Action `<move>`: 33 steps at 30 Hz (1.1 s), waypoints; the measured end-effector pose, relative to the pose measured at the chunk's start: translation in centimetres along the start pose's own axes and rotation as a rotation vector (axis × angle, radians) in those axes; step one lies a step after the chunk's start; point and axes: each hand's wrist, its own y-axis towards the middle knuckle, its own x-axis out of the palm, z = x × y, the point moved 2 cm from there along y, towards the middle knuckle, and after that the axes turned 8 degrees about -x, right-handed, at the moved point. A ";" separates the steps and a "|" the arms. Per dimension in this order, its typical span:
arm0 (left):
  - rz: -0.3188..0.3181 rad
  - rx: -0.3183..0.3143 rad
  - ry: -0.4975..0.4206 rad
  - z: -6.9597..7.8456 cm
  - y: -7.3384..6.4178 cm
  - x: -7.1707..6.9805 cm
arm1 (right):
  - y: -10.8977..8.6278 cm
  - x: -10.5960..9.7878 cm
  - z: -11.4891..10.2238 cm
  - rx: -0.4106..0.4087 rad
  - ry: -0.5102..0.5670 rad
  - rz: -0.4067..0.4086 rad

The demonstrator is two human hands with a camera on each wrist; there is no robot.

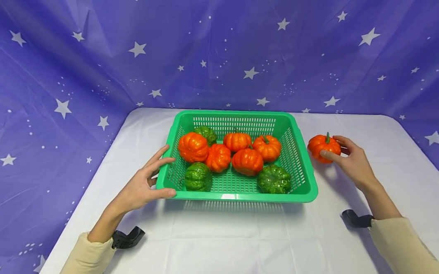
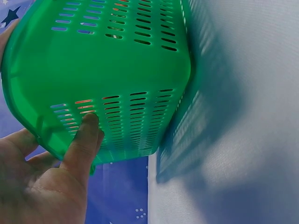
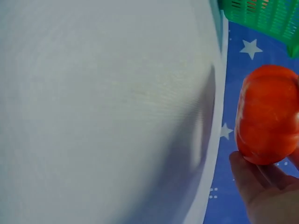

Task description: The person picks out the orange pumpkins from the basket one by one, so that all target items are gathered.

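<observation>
In the right hand (image 1: 354,164), beside the basket (image 1: 305,174), sits 1 orange pumpkin (image 1: 317,146).

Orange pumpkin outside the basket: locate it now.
In the head view, the orange pumpkin is held in the right hand, just right of the green basket.

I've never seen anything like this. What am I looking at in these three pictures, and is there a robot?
No robot here: a person works with two bare hands. The wide picture comes from a camera worn on the head; the close ones come from cameras on the left and right wrists. A white-covered table bears a green, rectangular, slotted plastic basket, with five glossy orange ribbed pumpkins and three glossy green ribbed pumpkins inside. The left hand holds the basket's rim; the right hand grips another glossy orange ribbed pumpkin to the basket's right. Behind hangs a purple-blue backdrop patterned with white stars.
</observation>
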 end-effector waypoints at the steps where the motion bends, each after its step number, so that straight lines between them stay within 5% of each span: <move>1: 0.000 0.001 0.000 0.0 0.0 0.0 | 0.1 0.1 0.1 0.002 -0.001 -0.010; 33: 0.005 0.009 0.010 -0.4 0.1 0.0 | 0.1 1.2 0.8 -0.018 -0.013 -0.109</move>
